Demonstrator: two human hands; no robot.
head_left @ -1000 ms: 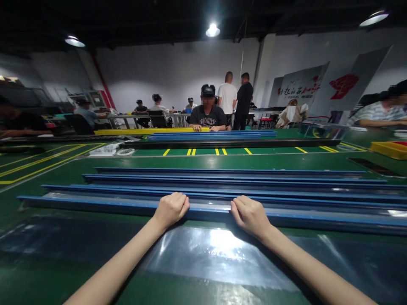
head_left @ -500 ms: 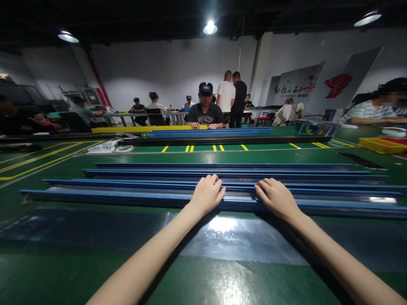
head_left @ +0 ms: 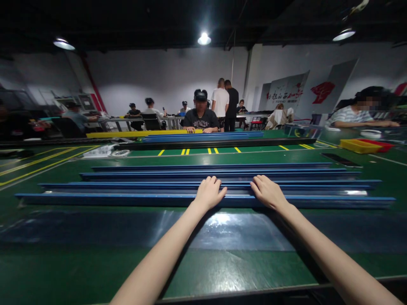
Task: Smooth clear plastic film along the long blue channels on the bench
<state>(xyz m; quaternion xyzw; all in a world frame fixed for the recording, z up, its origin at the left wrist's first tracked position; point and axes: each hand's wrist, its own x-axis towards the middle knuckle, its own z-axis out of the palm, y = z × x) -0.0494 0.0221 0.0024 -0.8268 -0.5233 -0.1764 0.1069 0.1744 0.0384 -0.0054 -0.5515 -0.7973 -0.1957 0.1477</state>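
Several long blue channel rails lie side by side across the table in front of me. My left hand lies over the nearer rails, its fingers curled over a blue edge and its thumb towards the middle. To its right, my right hand bends its fingers over the same rails, a short gap apart from the left. The fingertips of both hands are partly hidden behind the rail edges. On my side of the rails, a clear plastic strip lies flat and reflects the lamp.
Farther back on the green table are a black rail, more blue rails and a yellow rail. A person sits opposite. Rightward lie a dark phone and a yellow tray.
My view has shifted slightly, showing more of the table's near edge and the rails' right ends. Both hands stay on the rails at nearly the same spots.
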